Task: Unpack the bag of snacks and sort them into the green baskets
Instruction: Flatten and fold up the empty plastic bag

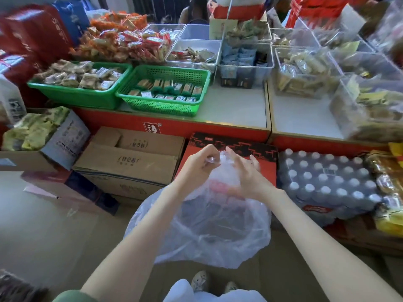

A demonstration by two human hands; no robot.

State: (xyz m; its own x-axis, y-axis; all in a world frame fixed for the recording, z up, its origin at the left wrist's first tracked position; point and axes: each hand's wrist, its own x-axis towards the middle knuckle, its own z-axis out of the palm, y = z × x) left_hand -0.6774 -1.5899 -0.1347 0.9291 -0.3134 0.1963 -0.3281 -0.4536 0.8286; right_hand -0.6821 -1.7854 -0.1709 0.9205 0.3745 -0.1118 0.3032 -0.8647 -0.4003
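The bag [207,225] hangs under the grip, its dark contents veiled. The left hand [200,164] pinches the twisted neck and the right hand [246,175] lies spread on the plastic beside it, so the knot is best teased loose gently with the bag kept upright. Beyond the grip, on the desk [235,105], the left basket [72,94] holds pale packets, the right basket [161,106] rows of small bars.

Open counter [237,105] lies right of the green baskets [161,110]; cartons [130,162] crowd below.
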